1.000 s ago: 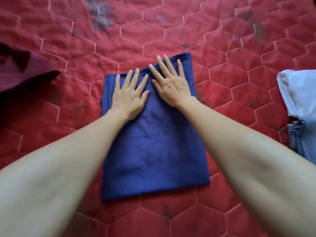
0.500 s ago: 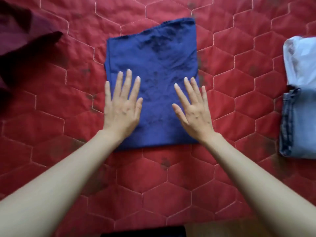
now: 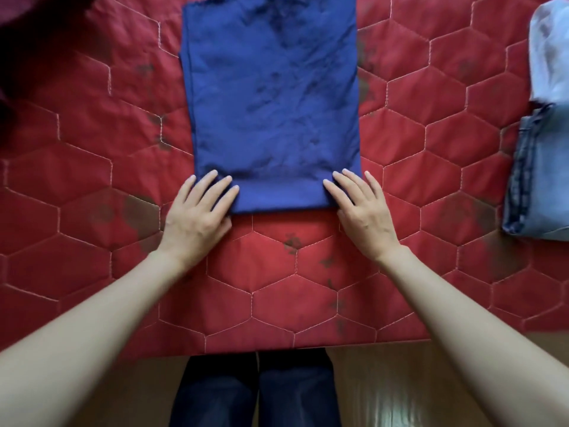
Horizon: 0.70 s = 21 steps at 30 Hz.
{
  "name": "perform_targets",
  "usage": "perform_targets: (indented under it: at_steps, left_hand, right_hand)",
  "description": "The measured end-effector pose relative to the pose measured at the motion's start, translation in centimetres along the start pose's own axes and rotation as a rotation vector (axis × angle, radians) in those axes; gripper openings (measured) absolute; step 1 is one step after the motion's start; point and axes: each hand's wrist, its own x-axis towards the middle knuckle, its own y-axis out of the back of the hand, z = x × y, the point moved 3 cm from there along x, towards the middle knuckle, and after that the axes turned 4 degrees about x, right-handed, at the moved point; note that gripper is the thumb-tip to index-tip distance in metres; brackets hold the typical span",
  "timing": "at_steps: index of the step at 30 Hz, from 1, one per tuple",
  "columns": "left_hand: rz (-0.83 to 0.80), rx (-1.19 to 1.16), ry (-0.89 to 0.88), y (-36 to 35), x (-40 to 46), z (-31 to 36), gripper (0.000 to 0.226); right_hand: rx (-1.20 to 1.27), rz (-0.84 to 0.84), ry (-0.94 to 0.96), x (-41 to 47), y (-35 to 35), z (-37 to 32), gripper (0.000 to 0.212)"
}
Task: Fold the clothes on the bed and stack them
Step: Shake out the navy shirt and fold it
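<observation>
Light was soft, even. Floor (image 3: pixel 385 392) showed glare beyond bed's (image 3: pixel 277 272) near edge. Far-left corner was dim. Wide-angle bending at edges.

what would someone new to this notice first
The folded blue cloth stands out at top centre against the red quilted bedspread. The left hand and right hand rest at its two near corners, fingers on the fabric. At the right edge lie folded denim and a pale garment.

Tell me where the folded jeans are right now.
In the head view, the folded jeans lie at the right edge of the red quilt, just below a pale blue garment, right of the blue cloth.
</observation>
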Motion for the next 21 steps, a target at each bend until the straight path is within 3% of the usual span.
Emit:
perform_targets:
  at_steps: [4, 6, 14, 21]
  left_hand:
    - [0.063, -0.073, -0.075, 2.4, 1.2, -1.4, 0.013]
    - [0.041, -0.163, -0.009, 3.7, 1.7, -1.8, 0.011]
    - [0.012, -0.481, 0.186, 12.0, 3.0, -2.7, 0.014]
    - [0.067, -0.627, 0.293, 15.3, 6.2, -5.5, 0.016]
  right_hand:
    - [0.153, 0.013, -0.053, 1.6, 2.6, 1.4, 0.015]
    - [0.255, -0.014, -0.118, 2.4, 4.4, 1.7, 0.009]
    - [0.575, -0.150, -0.246, 5.0, 13.4, 2.3, 0.007]
    - [0.746, -0.055, -0.349, 9.1, 15.2, 3.5, 0.012]
